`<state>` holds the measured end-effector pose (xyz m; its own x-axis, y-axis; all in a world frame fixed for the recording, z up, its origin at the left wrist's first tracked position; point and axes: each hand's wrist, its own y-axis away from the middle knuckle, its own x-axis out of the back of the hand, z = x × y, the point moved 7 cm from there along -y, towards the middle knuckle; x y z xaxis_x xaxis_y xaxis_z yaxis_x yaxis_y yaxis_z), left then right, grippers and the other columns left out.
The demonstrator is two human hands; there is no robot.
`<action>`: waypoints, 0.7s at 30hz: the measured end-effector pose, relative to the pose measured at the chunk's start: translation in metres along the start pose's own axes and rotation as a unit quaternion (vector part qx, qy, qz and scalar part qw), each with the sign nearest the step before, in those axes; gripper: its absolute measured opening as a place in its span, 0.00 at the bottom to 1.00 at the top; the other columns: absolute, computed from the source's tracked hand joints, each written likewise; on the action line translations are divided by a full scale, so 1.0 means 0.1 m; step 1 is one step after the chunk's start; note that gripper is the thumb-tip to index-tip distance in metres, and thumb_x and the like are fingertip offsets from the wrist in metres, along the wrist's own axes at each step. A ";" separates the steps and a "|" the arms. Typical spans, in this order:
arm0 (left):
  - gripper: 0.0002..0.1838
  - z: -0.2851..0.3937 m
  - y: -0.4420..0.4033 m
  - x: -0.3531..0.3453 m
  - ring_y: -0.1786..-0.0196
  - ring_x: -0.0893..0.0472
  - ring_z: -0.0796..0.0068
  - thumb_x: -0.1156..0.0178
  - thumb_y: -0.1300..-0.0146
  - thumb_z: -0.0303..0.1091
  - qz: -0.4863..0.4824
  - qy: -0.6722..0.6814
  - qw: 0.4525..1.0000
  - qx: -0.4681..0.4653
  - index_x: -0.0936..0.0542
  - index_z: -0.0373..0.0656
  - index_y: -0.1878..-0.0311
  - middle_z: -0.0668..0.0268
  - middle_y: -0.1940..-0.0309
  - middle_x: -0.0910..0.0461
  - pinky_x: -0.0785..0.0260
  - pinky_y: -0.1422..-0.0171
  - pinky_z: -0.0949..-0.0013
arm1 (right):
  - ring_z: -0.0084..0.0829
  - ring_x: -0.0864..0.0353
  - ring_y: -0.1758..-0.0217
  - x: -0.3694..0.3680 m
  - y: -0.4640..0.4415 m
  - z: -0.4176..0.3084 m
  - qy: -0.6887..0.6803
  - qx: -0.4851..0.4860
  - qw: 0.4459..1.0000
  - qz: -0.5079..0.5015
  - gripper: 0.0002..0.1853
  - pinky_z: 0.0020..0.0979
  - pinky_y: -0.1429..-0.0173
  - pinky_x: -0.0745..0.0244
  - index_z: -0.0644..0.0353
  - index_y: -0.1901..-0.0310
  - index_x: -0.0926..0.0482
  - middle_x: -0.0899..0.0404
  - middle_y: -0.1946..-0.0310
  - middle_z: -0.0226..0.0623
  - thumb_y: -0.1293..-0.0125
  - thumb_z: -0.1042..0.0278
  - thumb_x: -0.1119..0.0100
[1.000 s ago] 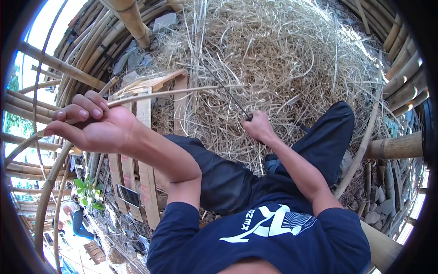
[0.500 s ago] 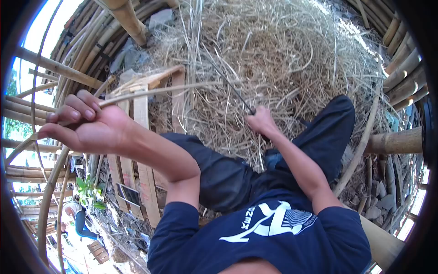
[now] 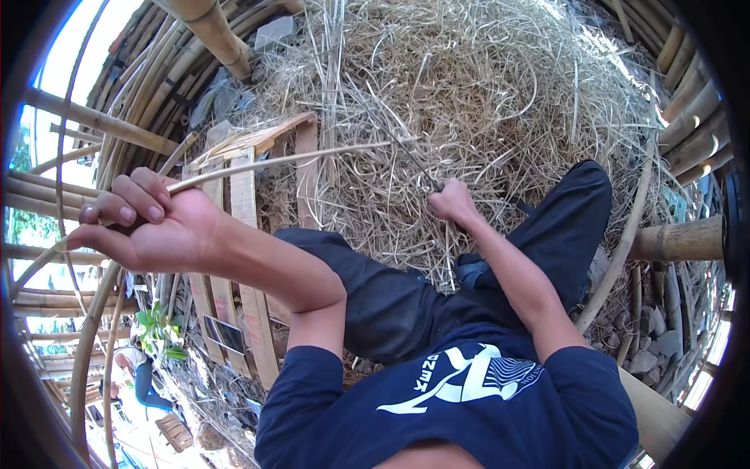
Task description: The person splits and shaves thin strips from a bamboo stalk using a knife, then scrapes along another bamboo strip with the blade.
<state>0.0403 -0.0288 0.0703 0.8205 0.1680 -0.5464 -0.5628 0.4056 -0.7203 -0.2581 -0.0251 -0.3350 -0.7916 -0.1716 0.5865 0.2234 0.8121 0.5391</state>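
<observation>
My left hand, raised at the left, is closed around a long, thin bamboo strip. One end of the strip runs out past my thumb; the other reaches right over the pile of shavings. My right hand is a fist around the handle of a long, thin-bladed knife, its handle mostly hidden. The blade points up and left and crosses the strip near its far end; whether they touch I cannot tell.
Pale bamboo shavings cover the ground ahead. A wooden pallet lies on the left, with a dark flat phone-like object on it. Bamboo poles ring the space; stones lie at right. Another person is at far lower left.
My left hand has shifted slightly down, with the strip still in it. My right hand and the knife have moved a little to the right.
</observation>
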 end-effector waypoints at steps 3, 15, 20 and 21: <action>0.21 -0.01 0.01 -0.03 0.87 0.50 0.87 0.57 0.27 0.55 -0.012 -0.002 1.000 -0.015 0.33 0.50 0.71 0.79 0.87 0.44 0.58 0.83 0.78 | 0.54 0.20 0.49 0.05 0.00 -0.10 0.002 -0.030 1.000 0.001 0.21 0.43 0.43 0.27 0.76 0.60 0.21 0.21 0.56 0.65 0.51 0.64 0.46; 0.22 -0.02 0.02 -0.01 0.86 0.50 0.87 0.62 0.26 0.56 0.037 -0.033 0.998 -0.034 0.36 0.49 0.70 0.78 0.86 0.42 0.59 0.83 0.79 | 0.45 0.17 0.69 0.12 0.37 -0.57 -0.069 0.100 0.993 -0.004 0.29 0.44 0.59 0.25 0.68 0.55 0.23 0.19 0.74 0.53 0.36 0.43 0.44; 0.21 -0.03 0.00 -0.02 0.86 0.51 0.87 0.60 0.26 0.55 0.037 -0.038 0.998 -0.037 0.35 0.48 0.67 0.79 0.87 0.44 0.60 0.82 0.79 | 0.46 0.20 0.73 0.16 0.72 -0.91 -0.116 0.171 0.978 -0.004 0.28 0.45 0.64 0.28 0.52 0.34 0.36 0.22 0.76 0.51 0.31 0.49 0.47; 0.21 -0.03 0.00 -0.01 0.86 0.52 0.87 0.59 0.26 0.54 0.033 -0.038 0.998 -0.041 0.34 0.48 0.67 0.79 0.87 0.45 0.60 0.82 0.79 | 0.46 0.21 0.73 0.20 0.82 -1.06 -0.118 0.290 0.949 0.031 0.28 0.45 0.64 0.28 0.45 0.32 0.38 0.22 0.75 0.49 0.31 0.53 0.47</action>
<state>0.0393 -0.0319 0.0700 0.7846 0.2618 -0.5621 -0.6200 0.3167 -0.7179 -0.1953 -0.0216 -0.2149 -0.9082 -0.0387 0.4168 -0.0222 0.9988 0.0444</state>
